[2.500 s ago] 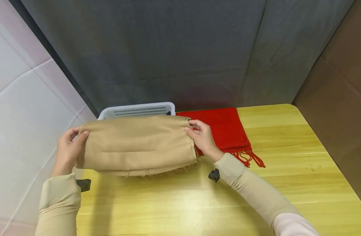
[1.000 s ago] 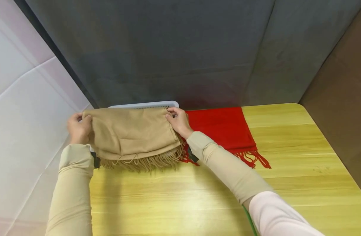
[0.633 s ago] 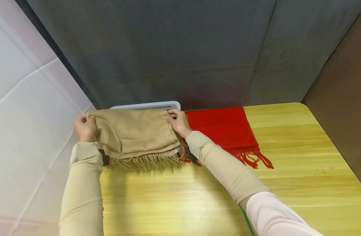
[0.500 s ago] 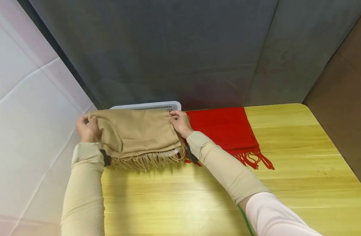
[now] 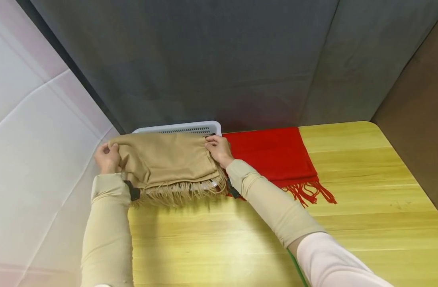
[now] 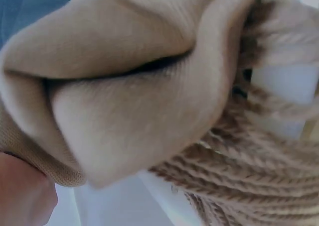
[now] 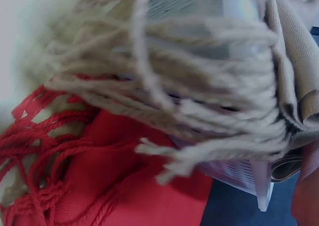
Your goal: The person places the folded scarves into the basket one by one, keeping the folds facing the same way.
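Note:
A folded tan scarf [image 5: 169, 155] with a fringe along its near edge lies across the white plastic basket [image 5: 190, 126], covering most of it. My left hand [image 5: 108, 158] pinches the scarf's far left corner. At the far right corner, my right hand [image 5: 219, 150] holds the cloth between thumb and fingers. In the left wrist view, the scarf [image 6: 134, 111] shows a loose fold, with fringe strands beside it. The right wrist view has the tan fringe [image 7: 234, 86] hanging over the basket's side. What lies inside the basket is mostly hidden.
A folded red scarf [image 5: 269, 155] with a fringe lies right of the basket on the yellow wood-grain table [image 5: 219, 243]. A grey wall [image 5: 204, 63] stands behind, a white wall [image 5: 36, 159] on the left and a brown wall [image 5: 419, 103] on the right.
Both hands have carried the tan scarf back over the basket, and its fringe now hangs at the front. In the last half second, hands and scarf have barely moved.

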Motion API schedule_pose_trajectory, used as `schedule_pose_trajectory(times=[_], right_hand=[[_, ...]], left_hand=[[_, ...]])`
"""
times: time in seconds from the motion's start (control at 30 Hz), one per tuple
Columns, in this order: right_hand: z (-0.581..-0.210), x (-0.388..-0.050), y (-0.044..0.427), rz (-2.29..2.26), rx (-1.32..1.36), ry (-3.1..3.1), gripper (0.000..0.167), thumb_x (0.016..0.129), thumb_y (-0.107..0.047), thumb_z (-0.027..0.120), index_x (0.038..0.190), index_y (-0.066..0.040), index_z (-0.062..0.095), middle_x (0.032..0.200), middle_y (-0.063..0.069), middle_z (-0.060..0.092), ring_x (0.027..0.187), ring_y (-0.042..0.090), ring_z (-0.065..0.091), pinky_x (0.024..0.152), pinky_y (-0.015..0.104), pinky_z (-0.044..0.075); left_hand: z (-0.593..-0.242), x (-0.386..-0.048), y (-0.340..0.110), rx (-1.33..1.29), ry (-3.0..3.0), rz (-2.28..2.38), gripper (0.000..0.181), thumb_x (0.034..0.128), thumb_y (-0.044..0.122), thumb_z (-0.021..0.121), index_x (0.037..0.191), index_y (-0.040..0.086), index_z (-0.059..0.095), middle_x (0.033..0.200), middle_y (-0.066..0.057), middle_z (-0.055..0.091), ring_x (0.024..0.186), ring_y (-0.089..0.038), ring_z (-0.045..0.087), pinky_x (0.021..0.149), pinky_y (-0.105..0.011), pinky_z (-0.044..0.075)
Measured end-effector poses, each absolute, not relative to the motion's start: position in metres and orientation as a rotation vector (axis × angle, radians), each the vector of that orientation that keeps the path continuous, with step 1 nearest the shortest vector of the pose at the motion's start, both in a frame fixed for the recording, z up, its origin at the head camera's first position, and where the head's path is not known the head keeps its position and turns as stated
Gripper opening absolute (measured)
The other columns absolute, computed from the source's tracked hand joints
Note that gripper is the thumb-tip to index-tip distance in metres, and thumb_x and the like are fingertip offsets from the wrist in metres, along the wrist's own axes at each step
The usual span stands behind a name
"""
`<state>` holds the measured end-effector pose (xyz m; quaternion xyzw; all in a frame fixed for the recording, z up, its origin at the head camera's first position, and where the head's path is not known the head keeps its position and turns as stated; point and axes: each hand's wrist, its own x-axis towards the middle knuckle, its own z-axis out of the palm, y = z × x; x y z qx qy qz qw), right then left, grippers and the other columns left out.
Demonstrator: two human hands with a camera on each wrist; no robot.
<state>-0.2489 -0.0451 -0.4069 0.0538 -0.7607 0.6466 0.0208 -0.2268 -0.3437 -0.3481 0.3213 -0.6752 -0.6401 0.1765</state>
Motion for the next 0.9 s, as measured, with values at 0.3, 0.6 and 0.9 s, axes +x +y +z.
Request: schedule_pose_trajectory(times=[0.3, 0.6, 0.9], right_hand=[[-0.414, -0.246, -0.043, 1.759, 0.247, -2.439, 0.019, 0.081, -0.003, 0.061, 0.099, -0.001, 0.065, 0.092, 0.011, 0.066, 0.086, 0.018, 0.062, 0.077, 0.023, 0.046], [-0.426, -0.243, -0.042, 1.596, 0.293, -2.507, 0.017, 0.081, -0.006, 0.062, 0.097, -0.006, 0.067, 0.089, 0.006, 0.067, 0.085, 0.015, 0.062, 0.076, 0.024, 0.045], [-0.43, -0.243, -0.046, 1.467, 0.348, -2.528, 0.016, 0.079, -0.009, 0.064, 0.095, -0.01, 0.068, 0.087, 0.002, 0.068, 0.082, 0.014, 0.062, 0.073, 0.026, 0.045]], left_hand=[[-0.359, -0.231, -0.337, 0.899, -1.857, -1.879, 0.01, 0.0877, 0.009, 0.05, 0.085, 0.018, 0.047, 0.085, 0.005, 0.046, 0.064, -0.001, 0.045, 0.049, -0.009, 0.04], [-0.38, -0.224, -0.334, 0.955, -1.965, -1.801, 0.006, 0.0881, 0.013, 0.05, 0.088, 0.018, 0.048, 0.082, 0.003, 0.044, 0.06, 0.0, 0.044, 0.049, -0.01, 0.038], [-0.389, -0.219, -0.336, 0.973, -2.087, -1.774, 0.012, 0.0887, 0.015, 0.049, 0.099, 0.01, 0.05, 0.069, 0.007, 0.046, 0.048, 0.001, 0.042, 0.042, -0.013, 0.037]])
